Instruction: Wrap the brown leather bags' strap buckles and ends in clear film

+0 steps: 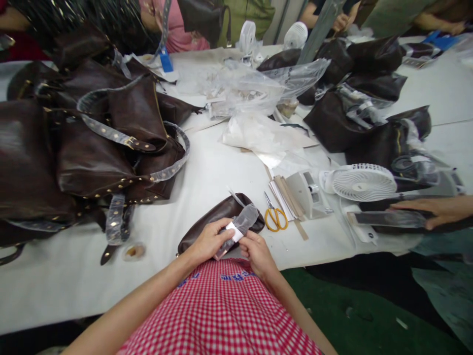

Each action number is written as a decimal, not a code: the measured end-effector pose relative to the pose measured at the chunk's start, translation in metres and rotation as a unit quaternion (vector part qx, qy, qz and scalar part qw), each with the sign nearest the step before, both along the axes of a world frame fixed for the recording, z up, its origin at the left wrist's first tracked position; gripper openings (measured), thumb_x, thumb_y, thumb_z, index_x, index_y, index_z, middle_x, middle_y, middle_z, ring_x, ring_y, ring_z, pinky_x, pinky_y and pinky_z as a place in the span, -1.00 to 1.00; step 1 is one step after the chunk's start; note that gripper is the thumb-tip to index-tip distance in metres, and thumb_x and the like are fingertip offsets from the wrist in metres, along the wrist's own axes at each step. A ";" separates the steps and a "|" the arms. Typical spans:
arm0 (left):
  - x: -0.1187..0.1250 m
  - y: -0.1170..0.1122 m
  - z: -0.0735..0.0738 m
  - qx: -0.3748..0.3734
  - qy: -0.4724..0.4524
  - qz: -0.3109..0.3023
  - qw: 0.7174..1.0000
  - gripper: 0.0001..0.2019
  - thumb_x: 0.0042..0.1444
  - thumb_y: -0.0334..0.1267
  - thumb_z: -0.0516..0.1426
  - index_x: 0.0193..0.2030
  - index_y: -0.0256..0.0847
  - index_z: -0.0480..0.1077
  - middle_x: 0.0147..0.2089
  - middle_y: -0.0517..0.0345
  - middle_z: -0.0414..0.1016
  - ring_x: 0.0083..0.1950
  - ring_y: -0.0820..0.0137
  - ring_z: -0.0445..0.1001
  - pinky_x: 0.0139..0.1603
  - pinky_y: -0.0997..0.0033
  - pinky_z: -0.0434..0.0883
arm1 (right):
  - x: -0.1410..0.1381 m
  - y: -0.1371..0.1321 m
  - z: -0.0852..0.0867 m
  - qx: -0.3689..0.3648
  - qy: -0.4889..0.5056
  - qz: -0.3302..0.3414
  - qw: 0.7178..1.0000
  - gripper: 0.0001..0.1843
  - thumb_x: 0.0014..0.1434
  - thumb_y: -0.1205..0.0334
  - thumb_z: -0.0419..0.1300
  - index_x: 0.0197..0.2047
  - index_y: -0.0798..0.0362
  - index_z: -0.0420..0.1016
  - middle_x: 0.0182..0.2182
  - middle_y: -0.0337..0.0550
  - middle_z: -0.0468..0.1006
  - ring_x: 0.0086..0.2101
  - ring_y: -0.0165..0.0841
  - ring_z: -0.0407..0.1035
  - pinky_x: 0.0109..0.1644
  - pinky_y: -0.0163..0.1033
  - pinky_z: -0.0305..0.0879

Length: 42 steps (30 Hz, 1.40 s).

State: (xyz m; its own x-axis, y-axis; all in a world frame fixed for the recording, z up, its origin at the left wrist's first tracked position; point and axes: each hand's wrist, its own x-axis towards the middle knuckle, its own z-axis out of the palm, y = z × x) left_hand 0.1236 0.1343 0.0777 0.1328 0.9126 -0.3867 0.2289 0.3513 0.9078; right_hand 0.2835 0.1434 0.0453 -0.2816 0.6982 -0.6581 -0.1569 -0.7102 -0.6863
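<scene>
A dark brown leather pouch (205, 215) lies at the table's front edge, against my checked apron. Across it runs a strap wrapped in thin, cloudy film (247, 218), with a small white paper piece (235, 232) around or against it. My left hand (212, 240) is closed on the wrapped strap, its thumb pressing the white paper. From the other side, my right hand (257, 252) pinches the wrapped strap near the paper's lower right edge; its fingertips are partly hidden. Yellow-handled scissors (276, 218) lie just right of the pouch.
Brown studded bags (96, 148) pile up on the left. Clear plastic bags (254, 88) cover the table's middle. Paper strips (286, 197) and a white fan (364, 182) stand right. A co-worker's hand (443, 209) reaches in at far right; other people work opposite.
</scene>
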 end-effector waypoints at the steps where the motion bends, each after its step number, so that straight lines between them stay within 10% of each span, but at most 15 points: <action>1: -0.001 0.000 0.002 0.000 0.002 -0.006 1.000 -0.70 0.12 -0.22 0.05 -0.05 -0.25 0.45 -0.11 0.10 0.53 -0.08 0.27 0.44 -0.01 0.36 0.33 | 0.002 -0.001 0.001 -0.049 0.054 -0.006 0.997 -0.83 -0.17 0.31 0.26 -0.43 0.09 0.37 -0.68 -0.49 0.07 -0.66 -0.60 -0.14 -0.63 -0.46 -0.20; 8: -0.008 -0.004 0.005 -0.012 -0.011 -0.063 0.998 -0.72 0.12 -0.21 0.09 -0.02 -0.20 0.35 -0.12 0.15 0.49 -0.15 0.35 0.42 -0.11 0.38 0.32 | 0.022 -0.004 -0.013 -0.184 0.360 0.122 0.906 -0.84 -0.03 0.34 0.23 -0.43 0.07 0.28 -0.74 -0.55 0.00 -0.72 -0.64 -0.34 -0.73 -0.54 -0.30; 17: -0.009 -0.004 -0.012 -0.108 -0.165 -0.018 0.980 -0.62 0.00 -0.18 0.21 -0.12 -0.17 0.12 -0.39 0.31 0.32 -0.42 0.50 0.30 -0.43 0.52 0.21 | 0.024 0.009 -0.057 -0.246 0.403 0.304 0.828 -0.50 0.03 0.13 0.20 -0.78 0.04 0.07 -0.90 -0.46 -0.08 -0.86 -0.65 -0.28 -0.84 -0.51 -0.32; 28: -0.054 -0.028 0.014 -0.026 0.059 -0.069 0.996 -0.17 -0.19 -0.18 0.34 0.26 -0.09 0.13 0.15 -0.03 0.33 -0.10 0.25 0.42 -0.05 0.21 0.37 | 0.031 -0.001 -0.017 -0.167 0.245 0.149 0.943 -0.58 -0.05 -0.05 0.36 -0.25 0.04 0.37 -0.61 -0.43 0.34 -0.76 -0.68 -0.09 -0.75 -0.56 -0.24; 33: -0.079 -0.072 0.012 0.063 0.239 -0.101 0.964 -0.61 0.00 -0.12 0.22 -0.01 -0.14 0.41 -0.02 -0.01 0.44 0.04 0.11 0.35 0.11 0.06 0.28 | 0.069 -0.004 -0.027 0.056 -0.092 0.186 0.977 -0.57 0.00 -0.08 0.29 -0.21 0.07 0.41 -0.55 -0.24 0.44 -0.58 -0.44 0.32 -0.54 -0.36 0.25; 37: -0.078 -0.108 -0.009 0.094 0.288 -0.031 0.953 -0.58 0.04 -0.11 0.18 0.06 -0.14 0.36 0.27 -0.13 0.20 0.28 -0.03 0.14 0.27 -0.12 0.14 | 0.089 0.017 -0.040 0.343 -0.338 0.110 0.869 -0.48 0.06 -0.03 0.21 0.04 0.07 0.35 -0.15 0.06 0.49 -0.15 -0.14 0.42 -0.14 -0.05 0.42; 42: -0.067 -0.131 -0.043 0.077 0.239 0.100 0.963 -0.40 0.16 -0.11 0.06 0.32 -0.17 0.06 0.44 -0.17 -0.15 0.40 0.00 -0.01 0.35 -0.11 0.06 | 0.081 0.049 -0.059 0.443 -0.346 0.249 0.788 -0.13 0.14 0.05 0.12 0.40 0.08 -0.19 0.29 0.14 0.13 0.25 -0.07 0.08 0.19 0.06 0.21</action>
State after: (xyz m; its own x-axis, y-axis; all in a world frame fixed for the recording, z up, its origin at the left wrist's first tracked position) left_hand 0.0569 0.0035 0.0350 -0.2119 0.9529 -0.2171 0.5758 0.3012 0.7601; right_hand 0.3648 0.1929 -0.0135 -0.4545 0.8862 -0.0901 0.6200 0.2421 -0.7463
